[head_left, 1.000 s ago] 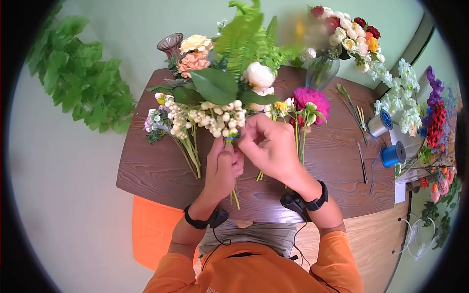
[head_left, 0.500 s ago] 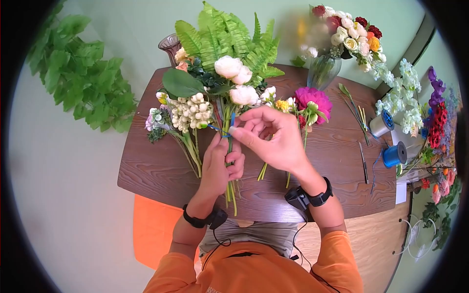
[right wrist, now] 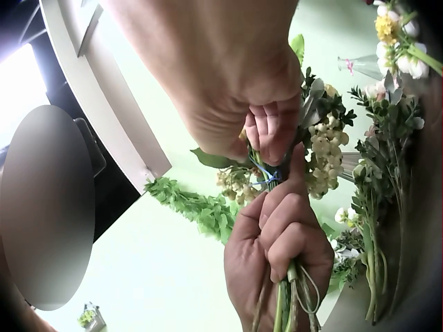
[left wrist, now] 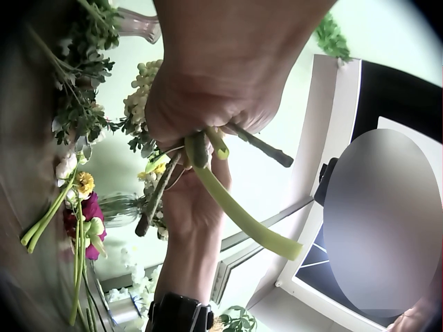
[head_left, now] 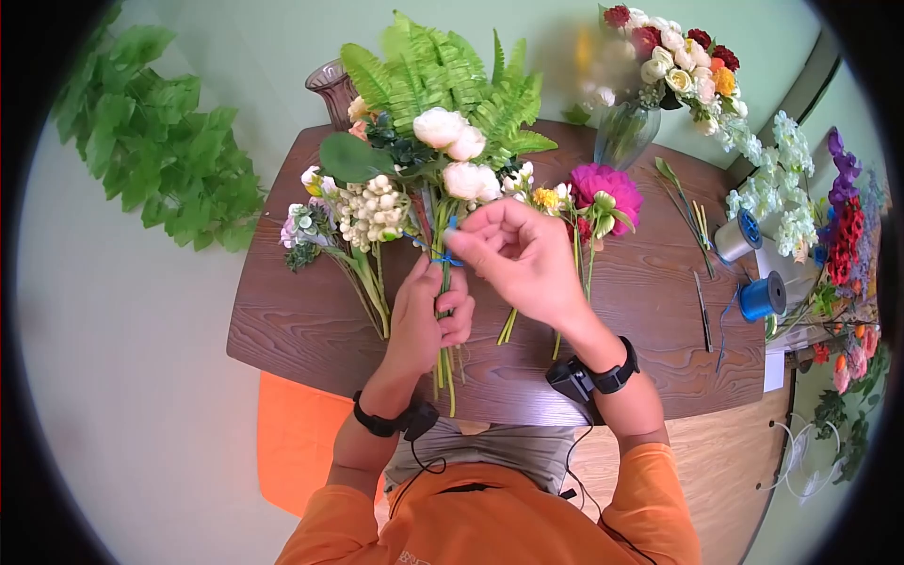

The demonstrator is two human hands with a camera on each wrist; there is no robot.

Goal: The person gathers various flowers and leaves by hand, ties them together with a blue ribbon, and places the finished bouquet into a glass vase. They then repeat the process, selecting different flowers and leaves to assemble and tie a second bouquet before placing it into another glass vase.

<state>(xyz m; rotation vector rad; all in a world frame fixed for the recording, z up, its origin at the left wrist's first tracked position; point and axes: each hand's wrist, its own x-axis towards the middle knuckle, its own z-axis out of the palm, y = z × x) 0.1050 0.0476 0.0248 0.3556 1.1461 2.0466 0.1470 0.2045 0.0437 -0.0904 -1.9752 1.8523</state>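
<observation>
The left hand (head_left: 421,315) grips the stems (head_left: 443,367) of an upright bouquet with green fern (head_left: 428,80), white blooms (head_left: 469,181) and white berries (head_left: 370,213). A blue tie (right wrist: 265,174) circles the stems just above that hand. The right hand (head_left: 524,259) is at the tie, thumb and index finger pinching a blue end beside the stems. In the right wrist view the right hand (right wrist: 228,90) stands above the left hand (right wrist: 280,242), its other fingers curled. Cut stem ends (left wrist: 239,214) stick out below the left hand in the left wrist view.
On the table (head_left: 292,320) lie loose flower stems to the left, a magenta flower (head_left: 603,193), a knife-like tool (head_left: 702,311), a silver spool (head_left: 737,235) and a blue spool (head_left: 762,297). Glass vases (head_left: 626,137) stand at the back.
The bouquet has turned and tilted back, bringing the fern, white blooms and tied stems into view. The right hand has moved slightly up, then stayed at the tie; the left keeps its grip.
</observation>
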